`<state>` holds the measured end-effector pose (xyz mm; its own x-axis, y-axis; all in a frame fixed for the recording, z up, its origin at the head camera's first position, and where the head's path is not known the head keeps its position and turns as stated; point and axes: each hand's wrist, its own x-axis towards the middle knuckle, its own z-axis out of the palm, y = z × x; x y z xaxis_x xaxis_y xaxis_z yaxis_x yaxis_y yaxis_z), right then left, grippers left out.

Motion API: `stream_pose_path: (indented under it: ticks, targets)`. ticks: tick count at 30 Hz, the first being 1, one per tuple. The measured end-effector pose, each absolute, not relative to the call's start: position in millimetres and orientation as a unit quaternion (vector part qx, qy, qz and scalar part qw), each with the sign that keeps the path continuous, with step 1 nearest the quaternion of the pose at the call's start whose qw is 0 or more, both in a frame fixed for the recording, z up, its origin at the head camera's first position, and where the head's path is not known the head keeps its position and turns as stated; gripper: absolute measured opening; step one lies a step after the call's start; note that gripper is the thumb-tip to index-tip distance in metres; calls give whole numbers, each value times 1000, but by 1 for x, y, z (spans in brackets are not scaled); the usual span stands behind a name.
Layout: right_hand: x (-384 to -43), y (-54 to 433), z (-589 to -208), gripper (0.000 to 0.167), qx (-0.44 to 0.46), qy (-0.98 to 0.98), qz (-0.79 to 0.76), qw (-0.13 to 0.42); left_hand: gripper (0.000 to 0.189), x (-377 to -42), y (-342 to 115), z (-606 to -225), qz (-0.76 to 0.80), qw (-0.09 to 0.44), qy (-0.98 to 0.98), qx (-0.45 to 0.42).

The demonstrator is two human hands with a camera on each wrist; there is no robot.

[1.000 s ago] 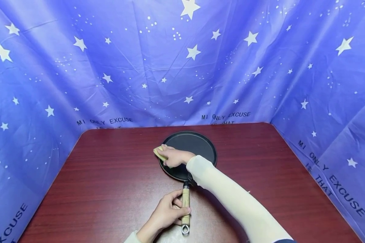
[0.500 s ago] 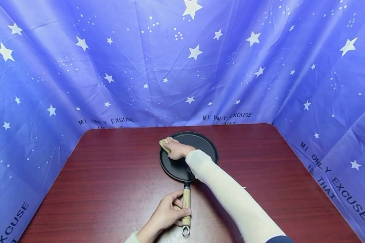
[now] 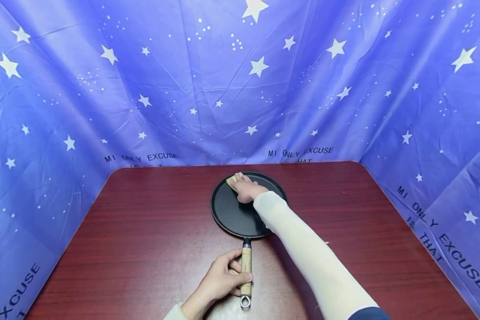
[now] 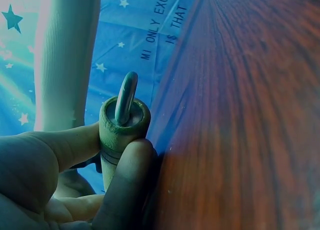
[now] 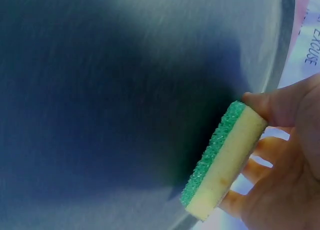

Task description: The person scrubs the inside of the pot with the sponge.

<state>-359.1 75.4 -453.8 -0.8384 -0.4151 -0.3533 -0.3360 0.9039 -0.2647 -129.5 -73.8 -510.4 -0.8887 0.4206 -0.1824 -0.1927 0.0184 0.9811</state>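
Note:
A flat black frying pan (image 3: 240,213) lies on the table, its wooden handle (image 3: 246,266) pointing toward me. My left hand (image 3: 224,275) grips that handle between thumb and fingers; in the left wrist view the handle's end with its metal ring (image 4: 127,97) sticks out past the fingers. My right hand (image 3: 250,189) holds a sponge (image 5: 225,162), yellow with a green scouring side, at the far rim of the pan. In the right wrist view the green side faces the pan surface (image 5: 100,100), with thumb and fingers along the yellow part.
The dark red wooden table (image 3: 144,231) extends on both sides of the pan. Behind it and at both sides hangs a blue curtain (image 3: 200,89) with white stars and lettering. My right sleeve (image 3: 312,253) crosses over the table's right half.
My right hand has moved the sponge along the pan's rim from the left side up to the far edge. The left hand stays on the handle.

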Motion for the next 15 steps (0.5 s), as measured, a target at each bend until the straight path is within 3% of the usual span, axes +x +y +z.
stream_pose_path:
  ticks: [15]
  targets:
    - [-364,116,-440,69,-180,960,-33,211,77,-130,-74,-511,695,221,679,80]
